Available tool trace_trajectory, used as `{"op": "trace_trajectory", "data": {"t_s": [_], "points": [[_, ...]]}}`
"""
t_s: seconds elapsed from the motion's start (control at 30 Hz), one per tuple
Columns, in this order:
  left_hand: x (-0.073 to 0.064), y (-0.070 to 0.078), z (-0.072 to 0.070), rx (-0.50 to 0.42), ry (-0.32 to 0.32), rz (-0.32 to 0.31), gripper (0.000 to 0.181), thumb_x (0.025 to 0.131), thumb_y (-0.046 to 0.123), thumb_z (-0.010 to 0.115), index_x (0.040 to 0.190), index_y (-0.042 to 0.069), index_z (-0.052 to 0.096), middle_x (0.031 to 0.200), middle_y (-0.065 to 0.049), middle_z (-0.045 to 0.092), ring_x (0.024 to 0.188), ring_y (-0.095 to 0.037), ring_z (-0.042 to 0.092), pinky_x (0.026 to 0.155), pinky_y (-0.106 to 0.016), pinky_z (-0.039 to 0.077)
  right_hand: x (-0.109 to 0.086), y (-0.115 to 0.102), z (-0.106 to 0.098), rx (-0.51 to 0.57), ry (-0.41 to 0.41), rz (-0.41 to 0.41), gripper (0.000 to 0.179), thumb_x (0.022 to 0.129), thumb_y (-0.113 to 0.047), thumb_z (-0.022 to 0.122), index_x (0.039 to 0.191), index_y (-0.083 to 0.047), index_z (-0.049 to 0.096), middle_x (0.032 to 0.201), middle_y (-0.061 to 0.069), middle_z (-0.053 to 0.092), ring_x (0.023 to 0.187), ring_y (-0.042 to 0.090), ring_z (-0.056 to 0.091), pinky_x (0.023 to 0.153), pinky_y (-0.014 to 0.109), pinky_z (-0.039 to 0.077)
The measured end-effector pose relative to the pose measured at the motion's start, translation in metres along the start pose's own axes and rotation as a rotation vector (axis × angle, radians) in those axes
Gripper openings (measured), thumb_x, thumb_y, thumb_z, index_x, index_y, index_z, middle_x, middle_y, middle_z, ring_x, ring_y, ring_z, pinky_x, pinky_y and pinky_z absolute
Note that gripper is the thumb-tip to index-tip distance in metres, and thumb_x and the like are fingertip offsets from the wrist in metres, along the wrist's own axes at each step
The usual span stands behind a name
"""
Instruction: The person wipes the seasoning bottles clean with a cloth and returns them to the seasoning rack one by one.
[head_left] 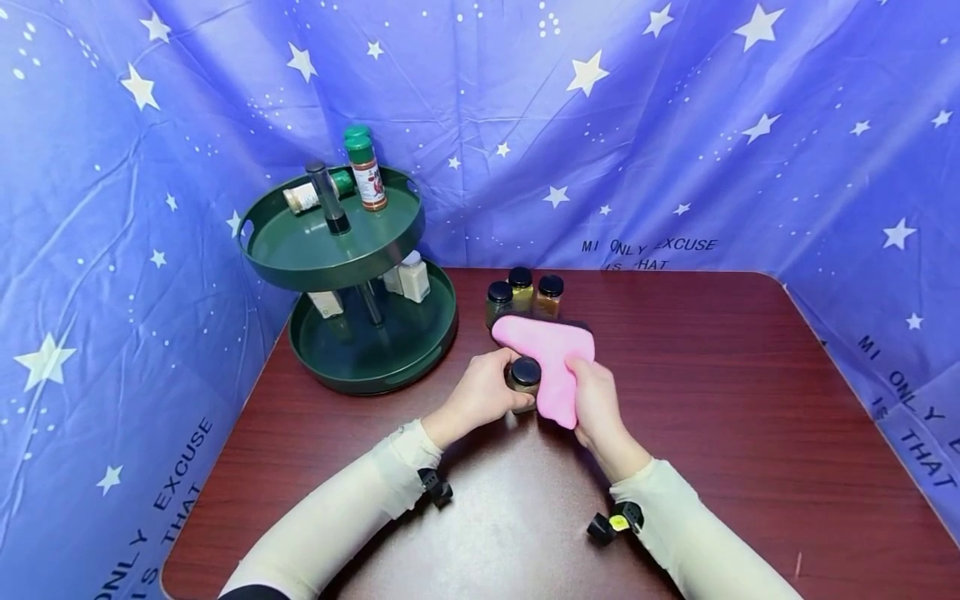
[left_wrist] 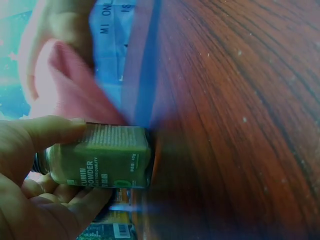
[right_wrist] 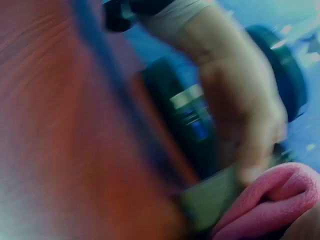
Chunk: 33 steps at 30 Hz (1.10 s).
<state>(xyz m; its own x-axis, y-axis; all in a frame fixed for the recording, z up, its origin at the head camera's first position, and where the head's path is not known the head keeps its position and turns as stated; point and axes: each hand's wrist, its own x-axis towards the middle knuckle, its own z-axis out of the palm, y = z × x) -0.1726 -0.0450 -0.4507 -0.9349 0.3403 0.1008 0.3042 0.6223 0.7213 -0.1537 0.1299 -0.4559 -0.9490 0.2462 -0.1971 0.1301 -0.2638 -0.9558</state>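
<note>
My left hand (head_left: 480,390) grips a small square glass jar (left_wrist: 107,157) with a black lid, thumb on one side and fingers on the other. Its label reads "cumin powder" in the left wrist view. In my right hand (head_left: 600,407) is a pink cloth (head_left: 553,346), pinched under the thumb and hanging in folds. The cloth lies right beside the jar, overlapping its edge in the head view. Just behind the cloth stand three similar black-lidded jars: a dark one (head_left: 498,307), a yellow one (head_left: 521,287) and an orange-brown one (head_left: 550,297).
A two-tier green turntable rack (head_left: 375,379) stands at the left back of the brown table (head_left: 720,417). Its upper tier bears green-capped shakers (head_left: 369,179), one lying down; white containers (head_left: 414,279) sit below. A blue star-patterned curtain (head_left: 480,100) surrounds the table.
</note>
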Motion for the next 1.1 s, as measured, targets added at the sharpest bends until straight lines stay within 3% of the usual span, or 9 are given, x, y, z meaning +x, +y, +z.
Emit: {"op": "trace_trajectory", "data": {"t_s": [0.17,0.4,0.63,0.7,0.8,0.93,1.0,1.1], "points": [[0.0,-0.002,0.002,0.007,0.01,0.007,0.043,0.07,0.023,0.094,0.102,0.007,0.07,0.092,0.0,0.075,0.084,-0.012,0.067,0.078,-0.025,0.053,0.001,0.008,0.0,-0.003,-0.01,0.032,0.018,0.1,-0.013,0.052,0.085,-0.007,0.059,0.066,-0.006,0.065,0.06,0.007,0.062,0.055,0.024,0.053],[-0.004,-0.002,0.004,0.012,0.003,-0.002,0.042,0.073,0.019,0.092,0.105,0.011,0.066,0.102,-0.002,0.073,0.096,-0.017,0.066,0.087,-0.03,0.053,0.0,-0.018,-0.005,0.125,-0.038,-0.013,0.018,0.1,-0.012,0.053,0.084,-0.009,0.061,0.069,-0.004,0.065,0.062,0.008,0.063,0.058,0.024,0.054],[0.005,-0.002,-0.003,-0.028,-0.164,0.096,0.05,0.077,0.007,0.086,0.122,0.007,0.064,0.116,-0.006,0.071,0.108,-0.019,0.065,0.1,-0.034,0.05,0.011,-0.031,-0.017,0.132,-0.074,-0.013,0.021,0.101,-0.013,0.051,0.082,-0.012,0.062,0.069,-0.004,0.065,0.061,0.008,0.064,0.058,0.024,0.054],[0.005,-0.004,-0.002,-0.018,-0.177,0.119,0.056,0.077,0.012,0.088,0.127,0.007,0.062,0.121,-0.007,0.068,0.113,-0.019,0.063,0.103,-0.035,0.048,0.014,-0.03,-0.019,0.121,-0.061,-0.022,0.023,0.101,-0.013,0.052,0.08,-0.012,0.062,0.068,-0.005,0.065,0.061,0.008,0.064,0.058,0.023,0.054],[-0.001,-0.004,0.004,0.007,-0.103,0.064,0.064,0.076,0.032,0.091,0.126,0.007,0.059,0.122,-0.007,0.064,0.113,-0.02,0.061,0.102,-0.034,0.048,0.015,-0.03,-0.019,0.095,-0.038,-0.045,0.022,0.1,-0.013,0.054,0.08,-0.012,0.064,0.068,-0.005,0.065,0.062,0.007,0.064,0.059,0.023,0.054],[-0.013,0.002,0.015,0.053,0.056,-0.077,0.076,0.069,0.063,0.087,0.113,0.008,0.057,0.109,-0.005,0.058,0.1,-0.02,0.057,0.089,-0.035,0.05,0.017,-0.029,-0.02,0.073,-0.019,-0.074,0.022,0.1,-0.014,0.055,0.08,-0.013,0.065,0.068,-0.005,0.067,0.062,0.007,0.064,0.059,0.023,0.054],[-0.017,0.005,0.019,0.064,0.106,-0.126,0.076,0.068,0.068,0.085,0.106,0.01,0.054,0.102,-0.004,0.054,0.094,-0.02,0.054,0.083,-0.035,0.05,0.018,-0.028,-0.02,0.075,-0.019,-0.079,0.023,0.1,-0.014,0.055,0.079,-0.013,0.064,0.068,-0.005,0.067,0.062,0.008,0.065,0.059,0.023,0.054],[-0.018,0.009,0.021,0.065,0.139,-0.151,0.069,0.07,0.062,0.087,0.102,0.01,0.053,0.099,-0.003,0.053,0.09,-0.019,0.054,0.08,-0.034,0.05,0.018,-0.027,-0.02,0.074,-0.03,-0.08,0.022,0.1,-0.014,0.055,0.08,-0.012,0.064,0.068,-0.004,0.067,0.062,0.008,0.065,0.059,0.024,0.054]]}}
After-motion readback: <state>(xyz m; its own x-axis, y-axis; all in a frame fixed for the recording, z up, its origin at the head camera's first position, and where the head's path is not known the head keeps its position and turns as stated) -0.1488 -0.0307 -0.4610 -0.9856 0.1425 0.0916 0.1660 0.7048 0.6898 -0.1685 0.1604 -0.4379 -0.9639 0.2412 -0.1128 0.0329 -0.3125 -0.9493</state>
